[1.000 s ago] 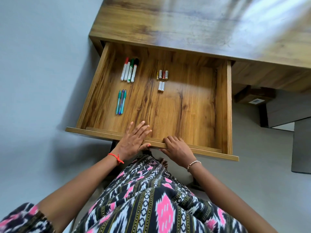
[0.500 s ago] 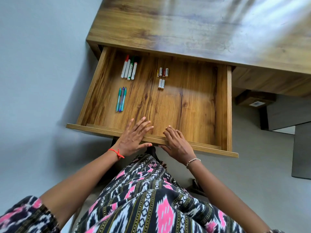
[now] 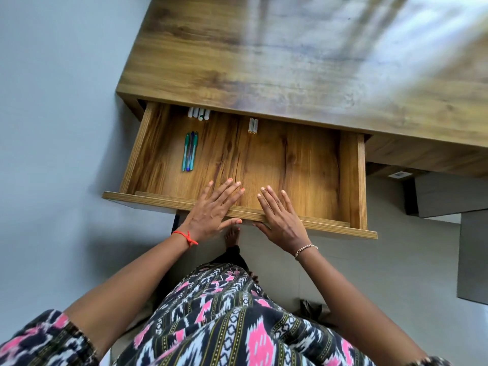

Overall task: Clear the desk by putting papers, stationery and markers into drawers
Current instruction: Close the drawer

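Wooden drawer (image 3: 290,167) stands half out of the desk (image 3: 264,62), whose top hides most of your markers (image 3: 199,113) and sticks (image 3: 253,126); three pens (image 3: 190,151) show whole. Your left hand (image 3: 211,210) and right hand (image 3: 280,220) lie flat on its front, fingers straight, gripping nothing.

markers (image 3: 199,114): only the near ends show; the rest lies under the desk's front edge, so their number is unclear.
small white sticks (image 3: 253,126): two ends poke out from under the same edge; too small to tell what they are.
drawer (image 3: 351,175): its back part is hidden beneath the desk top (image 3: 237,62); the left hand (image 3: 211,210) and right hand (image 3: 281,220) cover a stretch of its front rail.
desk top: the far right is blurred and washed with glare, and is cut off by the top and right edges.
label (image 3: 398,174): too small to read.
foot (image 3: 232,236): its heel is covered by the patterned garment (image 3: 224,326).
grey unit (image 3: 449,196): cut off by the right edge.
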